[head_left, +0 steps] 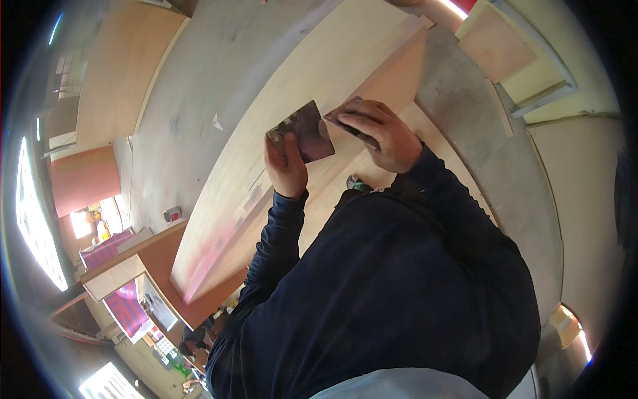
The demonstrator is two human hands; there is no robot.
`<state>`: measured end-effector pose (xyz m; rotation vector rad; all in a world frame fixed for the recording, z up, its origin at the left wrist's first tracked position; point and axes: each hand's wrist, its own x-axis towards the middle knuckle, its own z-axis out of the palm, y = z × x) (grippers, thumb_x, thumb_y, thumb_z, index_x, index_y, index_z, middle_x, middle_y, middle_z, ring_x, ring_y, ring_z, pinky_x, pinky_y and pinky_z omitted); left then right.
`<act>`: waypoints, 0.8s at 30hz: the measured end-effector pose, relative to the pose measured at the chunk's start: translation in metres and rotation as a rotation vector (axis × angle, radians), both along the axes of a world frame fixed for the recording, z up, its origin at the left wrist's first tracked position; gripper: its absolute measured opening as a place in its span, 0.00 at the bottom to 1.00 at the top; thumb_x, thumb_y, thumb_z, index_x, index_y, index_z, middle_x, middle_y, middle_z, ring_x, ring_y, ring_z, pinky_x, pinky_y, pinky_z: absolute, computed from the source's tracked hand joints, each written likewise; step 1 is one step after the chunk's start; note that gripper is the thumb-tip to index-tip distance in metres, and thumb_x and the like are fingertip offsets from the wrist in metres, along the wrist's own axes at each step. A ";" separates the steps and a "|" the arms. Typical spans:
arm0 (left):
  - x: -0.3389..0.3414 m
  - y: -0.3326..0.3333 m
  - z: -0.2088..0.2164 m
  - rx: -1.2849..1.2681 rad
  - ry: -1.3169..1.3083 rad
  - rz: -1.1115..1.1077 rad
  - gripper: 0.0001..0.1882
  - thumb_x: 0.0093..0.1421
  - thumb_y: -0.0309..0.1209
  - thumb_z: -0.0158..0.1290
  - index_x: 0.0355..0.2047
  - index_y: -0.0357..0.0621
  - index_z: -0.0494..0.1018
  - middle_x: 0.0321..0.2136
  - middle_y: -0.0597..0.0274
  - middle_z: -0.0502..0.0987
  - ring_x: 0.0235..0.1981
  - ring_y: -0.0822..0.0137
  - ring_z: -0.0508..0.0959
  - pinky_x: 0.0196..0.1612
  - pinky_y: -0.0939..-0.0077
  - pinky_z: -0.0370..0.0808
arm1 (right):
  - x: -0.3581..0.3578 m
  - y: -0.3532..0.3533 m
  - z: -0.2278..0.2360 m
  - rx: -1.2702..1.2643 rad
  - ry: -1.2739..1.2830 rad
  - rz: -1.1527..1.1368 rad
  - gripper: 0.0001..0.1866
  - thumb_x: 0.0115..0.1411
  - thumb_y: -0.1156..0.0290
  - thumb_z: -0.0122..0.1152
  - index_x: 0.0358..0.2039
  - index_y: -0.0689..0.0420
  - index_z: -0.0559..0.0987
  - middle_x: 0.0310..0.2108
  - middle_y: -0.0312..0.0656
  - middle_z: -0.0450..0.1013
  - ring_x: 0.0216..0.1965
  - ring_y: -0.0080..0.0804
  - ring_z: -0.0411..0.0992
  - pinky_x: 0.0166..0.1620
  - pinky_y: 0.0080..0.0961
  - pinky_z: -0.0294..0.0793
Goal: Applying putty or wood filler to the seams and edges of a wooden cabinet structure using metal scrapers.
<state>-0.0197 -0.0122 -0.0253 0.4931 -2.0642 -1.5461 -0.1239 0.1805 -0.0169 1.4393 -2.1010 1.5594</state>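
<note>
My left hand (286, 169) grips a dark, flat, square plate (312, 133) by its near left corner, thumb lying on top. Pale smears run along the plate's upper left edge. My right hand (389, 139) is closed around a dark flat blade (345, 108), seen nearly edge-on and partly hidden by the fingers. A narrow gap separates the blade's tip from the plate's right side. Both hands are held over a long, pale wooden panel (292, 80), whose near left end has a pinkish stain.
A small can (173, 214) stands on the grey floor to the left. Wooden cabinet parts (159, 266) are at lower left. Large boards (129, 66) lie at upper left, and another panel (498, 50) leans at upper right. My shoe (359, 183) shows beyond my torso.
</note>
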 end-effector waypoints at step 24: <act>-0.086 0.060 0.025 0.189 0.011 0.200 0.16 0.64 0.31 0.48 0.51 0.40 0.67 0.45 0.56 0.75 0.44 0.64 0.76 0.40 0.73 0.78 | -0.212 0.091 -0.219 -0.526 -0.935 -0.445 0.31 0.48 0.85 0.46 0.56 0.58 0.72 0.51 0.39 0.72 0.51 0.23 0.70 0.51 0.20 0.67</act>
